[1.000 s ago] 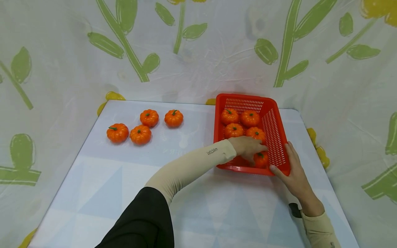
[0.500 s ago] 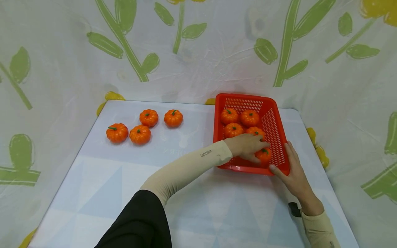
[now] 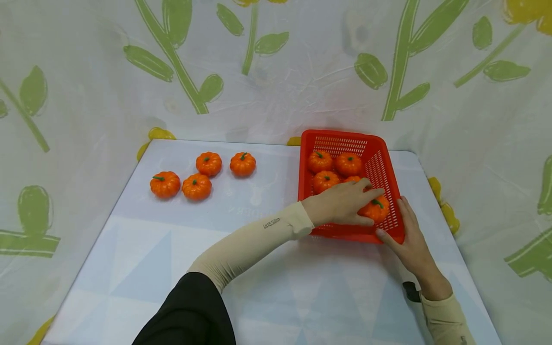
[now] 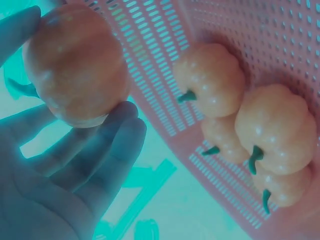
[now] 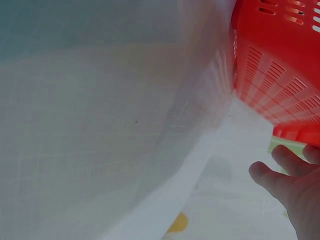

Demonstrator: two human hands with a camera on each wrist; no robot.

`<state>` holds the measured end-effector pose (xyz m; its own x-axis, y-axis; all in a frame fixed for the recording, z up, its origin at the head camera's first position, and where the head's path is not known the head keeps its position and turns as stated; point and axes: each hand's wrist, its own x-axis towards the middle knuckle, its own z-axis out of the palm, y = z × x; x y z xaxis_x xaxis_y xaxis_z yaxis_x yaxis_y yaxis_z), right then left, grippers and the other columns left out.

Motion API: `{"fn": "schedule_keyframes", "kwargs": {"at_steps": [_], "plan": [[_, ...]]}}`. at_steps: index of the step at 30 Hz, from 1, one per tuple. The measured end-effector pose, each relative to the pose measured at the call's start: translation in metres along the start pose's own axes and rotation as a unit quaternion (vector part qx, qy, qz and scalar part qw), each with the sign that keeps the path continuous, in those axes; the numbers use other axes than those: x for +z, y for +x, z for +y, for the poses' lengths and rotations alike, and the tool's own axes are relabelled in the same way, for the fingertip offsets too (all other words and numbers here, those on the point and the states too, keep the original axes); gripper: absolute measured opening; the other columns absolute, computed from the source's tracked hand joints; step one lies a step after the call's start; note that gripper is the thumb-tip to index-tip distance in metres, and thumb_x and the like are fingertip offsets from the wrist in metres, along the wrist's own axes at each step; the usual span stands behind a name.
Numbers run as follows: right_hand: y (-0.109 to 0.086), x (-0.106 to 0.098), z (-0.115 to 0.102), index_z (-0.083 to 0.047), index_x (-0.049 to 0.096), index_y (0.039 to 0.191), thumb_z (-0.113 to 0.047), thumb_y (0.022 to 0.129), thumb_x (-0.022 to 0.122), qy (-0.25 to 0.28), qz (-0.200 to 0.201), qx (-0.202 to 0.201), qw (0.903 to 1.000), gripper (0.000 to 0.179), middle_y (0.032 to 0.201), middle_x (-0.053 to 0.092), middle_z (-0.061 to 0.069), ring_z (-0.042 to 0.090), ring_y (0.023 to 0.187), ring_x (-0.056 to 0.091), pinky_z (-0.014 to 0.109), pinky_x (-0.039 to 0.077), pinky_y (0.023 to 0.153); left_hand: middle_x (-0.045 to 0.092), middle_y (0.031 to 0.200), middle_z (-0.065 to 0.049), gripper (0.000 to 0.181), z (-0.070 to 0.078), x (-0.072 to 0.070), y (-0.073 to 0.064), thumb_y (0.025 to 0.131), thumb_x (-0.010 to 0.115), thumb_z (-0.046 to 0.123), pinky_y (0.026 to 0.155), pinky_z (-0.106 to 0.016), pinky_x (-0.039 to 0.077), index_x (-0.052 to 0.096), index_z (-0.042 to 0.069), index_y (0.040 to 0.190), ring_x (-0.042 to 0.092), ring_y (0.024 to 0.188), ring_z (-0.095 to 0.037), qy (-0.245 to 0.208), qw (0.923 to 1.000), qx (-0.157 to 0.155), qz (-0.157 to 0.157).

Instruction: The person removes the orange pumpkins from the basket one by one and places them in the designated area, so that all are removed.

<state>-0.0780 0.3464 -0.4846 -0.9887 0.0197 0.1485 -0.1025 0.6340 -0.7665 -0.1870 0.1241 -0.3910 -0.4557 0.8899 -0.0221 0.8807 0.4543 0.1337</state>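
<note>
My left hand (image 3: pixel 342 203) holds a small orange pumpkin (image 3: pixel 376 210) with a green stem, over the near right part of the red basket (image 3: pixel 304 165). In the left wrist view the thumb and fingers lie around this pumpkin (image 4: pixel 75 65). Farther back in the basket sit several similar pumpkins (image 3: pixel 320 162); one is partly hidden behind the left hand. My right hand (image 3: pixel 411 244) grips the basket's near right corner, thumb on the front side, fingers along the right side. Its fingers (image 5: pixel 272 180) show beneath the basket's rim in the right wrist view.
Several more pumpkins (image 3: pixel 196 187) are grouped on the left back part of the white and pale blue table (image 3: pixel 172 268). A curtain (image 3: pixel 276 96) printed with green plants stands behind the table and along its sides.
The left hand has shifted right and slightly up with its pumpkin, which now shows more fully. The right hand and basket have stayed in place.
</note>
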Motion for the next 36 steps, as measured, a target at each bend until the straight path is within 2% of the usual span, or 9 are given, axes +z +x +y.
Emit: {"fn": "schedule_keyframes", "kwargs": {"at_steps": [8, 13, 16, 19, 23, 26, 29, 33, 36], "plan": [[-0.001, 0.001, 0.000, -0.025, 0.006, 0.165, -0.021, 0.093, 0.074, 0.003, -0.003, -0.008, 1.0000, 0.099, 0.169, -0.002, -0.004, 0.045, 0.145, 0.023, 0.076, 0.033, 0.101, 0.044, 0.149, -0.004, 0.080, -0.003, -0.003, -0.021, 0.093, 0.060, 0.063, 0.100, -0.027, 0.050, 0.038, 0.020, 0.157, 0.059, 0.121, -0.016, -0.016, 0.9988, 0.011, 0.044], [-0.002, 0.002, -0.001, -0.026, 0.006, 0.165, -0.021, 0.093, 0.074, -0.005, -0.004, -0.004, 1.0000, 0.099, 0.169, -0.001, -0.006, 0.042, 0.144, 0.026, 0.067, 0.037, 0.106, 0.047, 0.147, -0.004, 0.080, -0.010, -0.007, -0.038, 0.092, 0.061, 0.065, 0.089, -0.026, 0.055, 0.041, 0.019, 0.155, 0.066, 0.100, -0.014, -0.001, 0.9965, 0.013, 0.083], [-0.002, 0.002, -0.001, -0.025, 0.006, 0.165, -0.021, 0.093, 0.074, -0.004, -0.003, -0.004, 1.0000, 0.099, 0.169, -0.002, -0.006, 0.043, 0.145, 0.025, 0.068, 0.037, 0.105, 0.048, 0.146, -0.004, 0.080, -0.015, -0.012, -0.049, 0.092, 0.060, 0.065, 0.088, -0.028, 0.055, 0.040, 0.020, 0.156, 0.066, 0.097, -0.016, -0.006, 0.9965, 0.000, 0.083], [-0.002, 0.003, -0.002, -0.025, 0.006, 0.165, -0.022, 0.093, 0.074, -0.006, -0.001, 0.000, 1.0000, 0.099, 0.169, -0.002, -0.005, 0.044, 0.145, 0.024, 0.071, 0.036, 0.102, 0.048, 0.146, -0.004, 0.080, -0.023, -0.018, -0.060, 0.093, 0.060, 0.065, 0.088, -0.030, 0.054, 0.038, 0.022, 0.157, 0.065, 0.101, -0.019, -0.021, 0.9963, -0.017, 0.082], [-0.002, 0.003, -0.001, -0.028, 0.006, 0.164, -0.025, 0.093, 0.074, -0.009, 0.001, 0.012, 0.9999, 0.099, 0.169, -0.002, -0.009, 0.040, 0.148, 0.020, 0.071, 0.034, 0.104, 0.049, 0.145, -0.008, 0.081, -0.036, -0.025, -0.076, 0.092, 0.064, 0.062, 0.082, -0.032, 0.055, 0.040, 0.019, 0.156, 0.066, 0.097, -0.020, -0.036, 0.9921, -0.032, 0.116], [-0.002, 0.003, 0.000, -0.029, 0.006, 0.164, -0.025, 0.092, 0.074, -0.001, 0.002, 0.010, 0.9999, 0.099, 0.169, -0.002, -0.008, 0.039, 0.150, 0.016, 0.075, 0.031, 0.103, 0.050, 0.144, -0.011, 0.080, -0.046, -0.028, -0.089, 0.092, 0.066, 0.059, 0.077, -0.031, 0.055, 0.042, 0.015, 0.155, 0.067, 0.090, -0.019, -0.025, 0.9881, -0.034, 0.148], [-0.002, 0.002, 0.000, -0.029, 0.007, 0.164, -0.026, 0.092, 0.074, 0.001, 0.004, 0.008, 1.0000, 0.099, 0.170, -0.002, -0.005, 0.039, 0.151, 0.014, 0.077, 0.029, 0.103, 0.051, 0.143, -0.012, 0.080, -0.056, -0.031, -0.103, 0.092, 0.067, 0.058, 0.077, -0.032, 0.055, 0.043, 0.013, 0.154, 0.067, 0.090, -0.021, -0.008, 0.9846, -0.039, 0.170], [-0.001, 0.002, 0.000, -0.029, 0.007, 0.164, -0.026, 0.092, 0.074, 0.000, 0.003, 0.011, 0.9999, 0.099, 0.170, -0.002, -0.002, 0.040, 0.150, 0.014, 0.077, 0.029, 0.103, 0.053, 0.141, -0.011, 0.079, -0.067, -0.034, -0.123, 0.091, 0.069, 0.057, 0.077, -0.036, 0.055, 0.045, 0.013, 0.153, 0.067, 0.088, -0.024, -0.006, 0.9802, -0.059, 0.189], [0.000, 0.002, 0.000, -0.029, 0.006, 0.164, -0.025, 0.092, 0.074, -0.002, 0.003, 0.014, 0.9999, 0.099, 0.170, -0.003, -0.002, 0.041, 0.150, 0.014, 0.077, 0.031, 0.101, 0.053, 0.139, -0.010, 0.079, -0.076, -0.032, -0.137, 0.090, 0.071, 0.056, 0.072, -0.037, 0.054, 0.046, 0.013, 0.152, 0.064, 0.080, -0.023, -0.012, 0.9774, -0.077, 0.197]]}}
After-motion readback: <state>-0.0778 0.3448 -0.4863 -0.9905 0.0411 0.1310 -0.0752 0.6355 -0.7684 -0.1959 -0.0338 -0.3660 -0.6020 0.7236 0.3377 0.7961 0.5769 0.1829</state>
